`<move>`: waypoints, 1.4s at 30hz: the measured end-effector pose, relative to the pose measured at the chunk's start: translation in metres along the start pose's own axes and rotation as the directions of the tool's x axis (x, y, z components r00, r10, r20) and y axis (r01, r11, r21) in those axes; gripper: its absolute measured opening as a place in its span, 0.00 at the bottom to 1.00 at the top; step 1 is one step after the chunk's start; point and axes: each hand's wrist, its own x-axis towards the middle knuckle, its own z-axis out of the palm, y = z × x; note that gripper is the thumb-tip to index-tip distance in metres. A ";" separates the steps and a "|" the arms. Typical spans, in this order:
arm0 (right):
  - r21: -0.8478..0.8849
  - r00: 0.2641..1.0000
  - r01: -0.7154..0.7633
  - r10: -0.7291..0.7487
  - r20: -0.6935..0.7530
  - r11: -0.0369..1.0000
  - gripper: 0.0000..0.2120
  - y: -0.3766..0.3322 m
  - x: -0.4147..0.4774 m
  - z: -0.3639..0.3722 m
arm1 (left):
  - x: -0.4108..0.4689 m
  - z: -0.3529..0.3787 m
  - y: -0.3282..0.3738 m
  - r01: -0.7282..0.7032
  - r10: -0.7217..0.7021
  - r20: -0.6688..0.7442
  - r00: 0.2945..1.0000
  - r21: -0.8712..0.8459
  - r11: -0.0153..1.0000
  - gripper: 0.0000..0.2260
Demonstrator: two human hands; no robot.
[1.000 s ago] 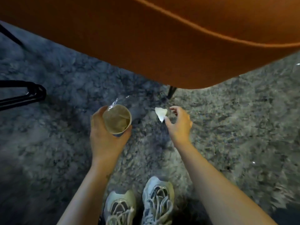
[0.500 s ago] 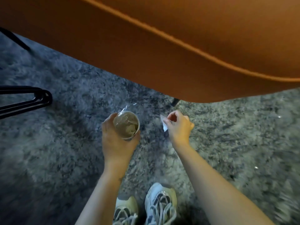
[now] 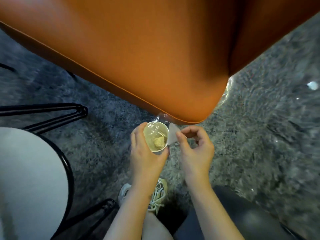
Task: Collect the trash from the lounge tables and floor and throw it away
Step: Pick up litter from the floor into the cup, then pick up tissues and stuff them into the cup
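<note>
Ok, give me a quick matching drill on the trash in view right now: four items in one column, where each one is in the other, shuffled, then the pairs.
Items
1. beige paper cup
2. triangular white paper scrap
3. crumpled tan wad
4. small white rounded piece

Places
A. lying on the grey carpet, far right
B. gripped by the left hand
C. inside the cup
D. pinched by the right hand

Pairs: 1-B, 2-D, 3-C, 4-A
</note>
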 end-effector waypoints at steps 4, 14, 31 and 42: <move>0.055 0.997 0.074 -0.074 0.000 0.996 0.11 -0.079 -0.009 -0.015 | -0.005 -0.050 0.055 -0.057 0.057 0.002 0.998 -0.002 0.998 0.37; -0.003 0.887 0.406 -0.393 0.242 0.914 0.08 -0.263 -0.031 -0.029 | -0.006 -0.194 0.178 -0.249 0.248 -0.121 0.961 0.007 0.969 0.36; -0.530 0.532 0.823 -0.604 0.593 0.204 0.11 -0.389 0.006 0.082 | 0.086 -0.308 0.206 -0.235 0.246 -0.249 0.937 0.072 0.969 0.44; -0.101 0.545 0.797 -0.638 0.544 0.595 0.11 -0.416 0.057 0.113 | 0.170 -0.315 0.203 -0.097 0.088 -0.256 0.963 -0.023 0.995 0.40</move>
